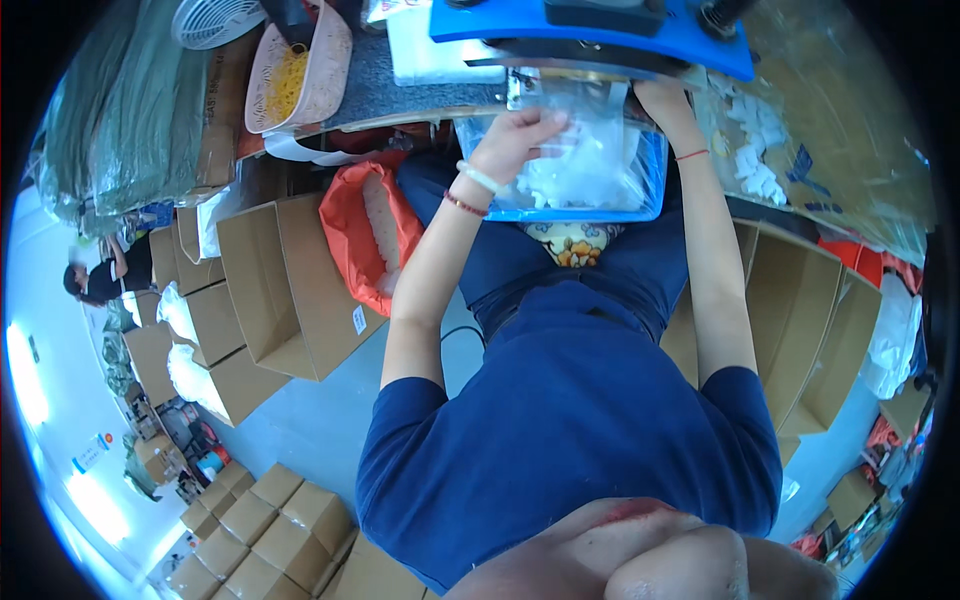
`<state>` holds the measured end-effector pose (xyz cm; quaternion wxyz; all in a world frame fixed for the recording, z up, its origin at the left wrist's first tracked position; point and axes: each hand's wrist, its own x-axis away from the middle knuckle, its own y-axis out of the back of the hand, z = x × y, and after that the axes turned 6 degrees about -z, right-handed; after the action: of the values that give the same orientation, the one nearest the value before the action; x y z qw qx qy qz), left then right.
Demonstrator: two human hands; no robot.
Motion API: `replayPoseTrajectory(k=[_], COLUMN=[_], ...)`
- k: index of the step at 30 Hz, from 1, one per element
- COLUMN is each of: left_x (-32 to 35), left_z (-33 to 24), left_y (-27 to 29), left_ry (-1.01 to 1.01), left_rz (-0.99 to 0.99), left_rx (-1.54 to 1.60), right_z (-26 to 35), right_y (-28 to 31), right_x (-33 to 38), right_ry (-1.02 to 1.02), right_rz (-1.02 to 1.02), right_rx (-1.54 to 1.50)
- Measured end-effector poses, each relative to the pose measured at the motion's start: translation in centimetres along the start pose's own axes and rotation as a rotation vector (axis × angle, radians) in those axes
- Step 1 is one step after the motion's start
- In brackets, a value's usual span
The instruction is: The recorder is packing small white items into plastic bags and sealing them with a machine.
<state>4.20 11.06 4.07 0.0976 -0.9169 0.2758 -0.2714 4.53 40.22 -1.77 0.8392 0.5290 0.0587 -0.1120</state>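
A blue plastic bin (pixel 655 190) rests at my lap, with small clear plastic bags (pixel 590 170) holding white pieces piled in it. Over the bin's left part is my left hand (pixel 520 145), its fingers stretched toward the right and apart; I see nothing gripped in them. My right hand (pixel 662 102) is at the table edge, beside the bin's far right corner and just under a blue machine (pixel 590 28). Its fingertips are mostly hidden, so whether it holds anything does not show. Between the hands, below the machine, lies a blurred clear sheet or bag.
White pieces (pixel 755 150) lie scattered on the table at right. A pink basket (pixel 330 70) with yellow bits stands at the far left. An open red sack (pixel 375 240) is beside my left leg. Open cardboard boxes (pixel 285 290) flank me, and a person (pixel 100 275) is further left.
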Motion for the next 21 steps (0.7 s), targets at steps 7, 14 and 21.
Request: replayPoseTrajectory(k=[7,14,21], left_x=[2.0,-5.7,-22.1], left_z=[-7.2,-18.6,-24.9], left_y=[9.4,12.1,6.2], left_ry=[-0.51,-0.923,-1.141], left_rz=[-0.358,-0.396,0.006], left_rx=[-0.196,-0.589,-0.963], right_z=[-1.7,4.9,10.4], right_y=[-0.3,5.2,10.1], right_x=[-0.1,3.3,7.4], right_ry=[-0.496,-0.214,-0.281], right_rz=[0.013,-0.042,-0.168], right_rx=[-0.846,0.023,0.183])
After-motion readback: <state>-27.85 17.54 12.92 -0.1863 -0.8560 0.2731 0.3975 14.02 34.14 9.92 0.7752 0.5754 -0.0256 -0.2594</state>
